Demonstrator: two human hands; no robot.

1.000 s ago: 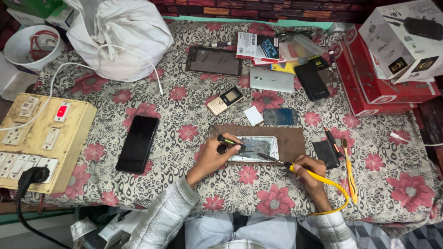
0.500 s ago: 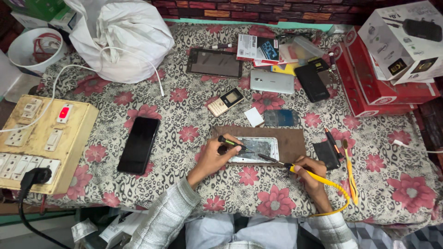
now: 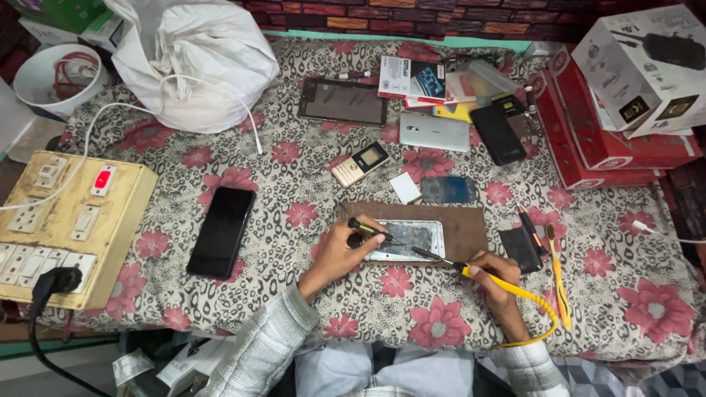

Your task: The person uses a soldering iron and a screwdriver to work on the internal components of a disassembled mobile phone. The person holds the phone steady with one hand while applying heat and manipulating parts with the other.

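Observation:
An opened white phone (image 3: pixel 410 240) lies face down on a brown board (image 3: pixel 471 228) on the flowered cloth. My left hand (image 3: pixel 346 251) rests at the phone's left end and grips a thin dark tool (image 3: pixel 373 230) whose tip lies over the phone. My right hand (image 3: pixel 494 279) holds a yellow-handled soldering iron (image 3: pixel 471 271) by its grip. The iron's metal tip reaches left onto the phone's lower edge. Its yellow cord (image 3: pixel 540 323) curls down to the cloth's front edge.
A black phone (image 3: pixel 222 230) lies to the left, beside a wooden switchboard (image 3: pixel 70 228). Behind the board are a small keypad phone (image 3: pixel 360 163), a tablet (image 3: pixel 343 102), a silver phone (image 3: pixel 434 131), a black phone (image 3: pixel 498 134) and a white sack (image 3: pixel 195 59). Red boxes (image 3: pixel 588 140) stand right; small tools (image 3: pixel 548 257) lie near.
Both hands stay on the phone with the same tools; the hands and tools have barely shifted. The view has tilted slightly.

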